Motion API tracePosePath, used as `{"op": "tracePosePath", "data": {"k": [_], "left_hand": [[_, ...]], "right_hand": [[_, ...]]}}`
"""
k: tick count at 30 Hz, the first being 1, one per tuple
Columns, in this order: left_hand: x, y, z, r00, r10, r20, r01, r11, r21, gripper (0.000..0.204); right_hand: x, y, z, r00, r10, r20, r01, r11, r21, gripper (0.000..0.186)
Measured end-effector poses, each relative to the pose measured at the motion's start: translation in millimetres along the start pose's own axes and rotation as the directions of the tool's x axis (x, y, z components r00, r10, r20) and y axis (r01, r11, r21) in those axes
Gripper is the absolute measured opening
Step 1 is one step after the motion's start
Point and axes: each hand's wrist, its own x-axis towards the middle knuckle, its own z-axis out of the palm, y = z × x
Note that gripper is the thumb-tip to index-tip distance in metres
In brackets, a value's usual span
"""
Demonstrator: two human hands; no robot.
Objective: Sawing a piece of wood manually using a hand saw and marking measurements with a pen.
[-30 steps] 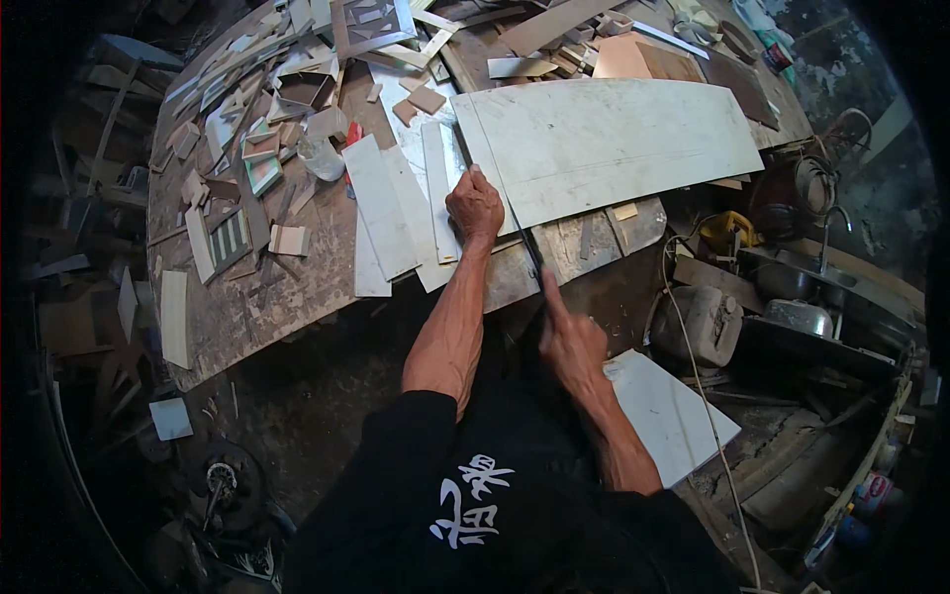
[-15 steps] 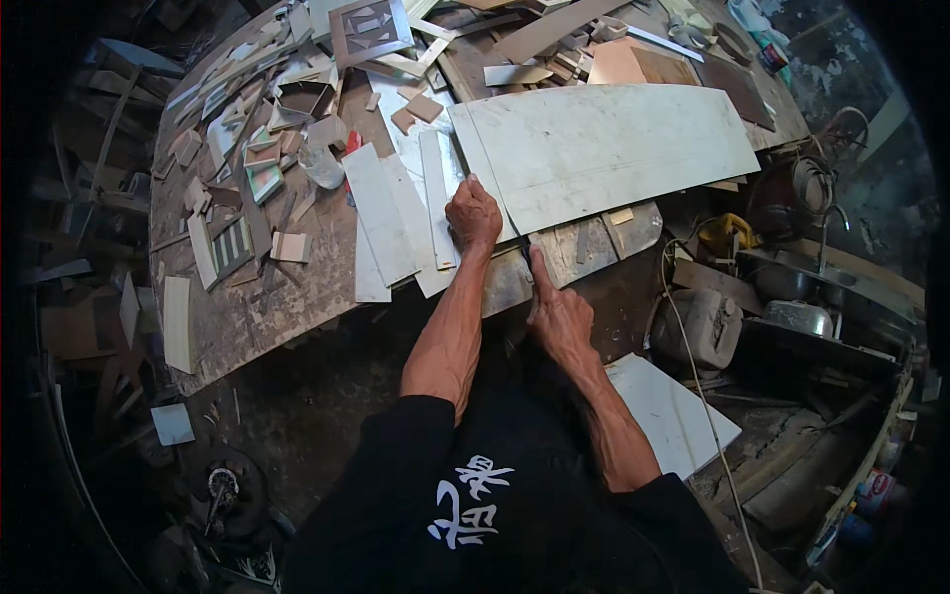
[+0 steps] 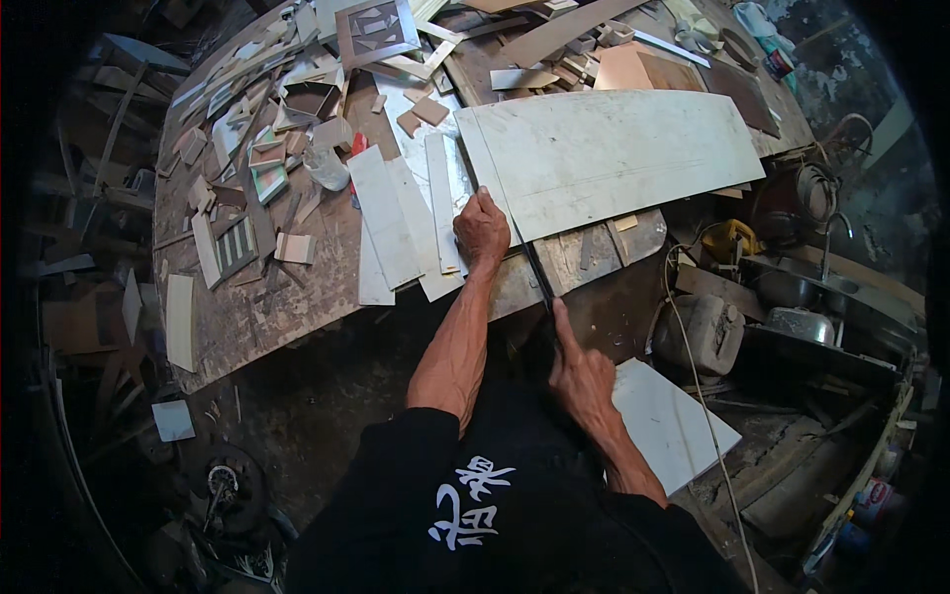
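Note:
A long white board (image 3: pixel 614 148) lies on the workbench, its near left corner close to the bench's front edge. A thin dark line runs across the board near its left end. My left hand (image 3: pixel 482 233) is closed on that end, thumb side up, the fingers partly hidden. A narrow dark handsaw (image 3: pixel 539 267) reaches from the board's near edge, at the line, back toward my body. My right hand (image 3: pixel 584 376) is wrapped round its handle, index finger stretched forward along it; the handle is mostly hidden by the hand.
White strips (image 3: pixel 388 218) lie left of the board on the workbench (image 3: pixel 267 322), with many wood offcuts beyond. A white panel (image 3: pixel 673 426) leans low at the right. A cable (image 3: pixel 705 406) hangs past it, near a dusty jerrycan (image 3: pixel 711 332) and a metal sink (image 3: pixel 800 324).
My right hand has drawn back toward my body and slightly right, and more of the saw blade shows in front of the board. My left hand stays on the board.

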Motion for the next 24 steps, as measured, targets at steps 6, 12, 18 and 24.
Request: {"op": "tracePosePath", "data": {"k": [6,12,18,24], "left_hand": [[-3,-1,12,1.000,0.025,-0.010,-0.026,0.998,-0.053,0.040],[0,1,10,0.997,0.064,-0.031,-0.065,0.997,-0.037,0.041],[0,-3,-4,0.999,-0.043,-0.012,0.042,0.999,-0.005,0.043],[-5,1,11,1.000,0.013,-0.013,-0.014,0.999,-0.037,0.042]], "right_hand": [[47,10,26,0.964,-0.175,-0.200,0.172,0.985,-0.030,0.073],[35,7,19,0.981,-0.132,-0.142,0.126,0.991,-0.054,0.078],[7,12,22,0.992,-0.104,-0.075,0.103,0.995,-0.009,0.077],[39,9,28,0.975,-0.146,-0.167,0.134,0.988,-0.080,0.082]]}}
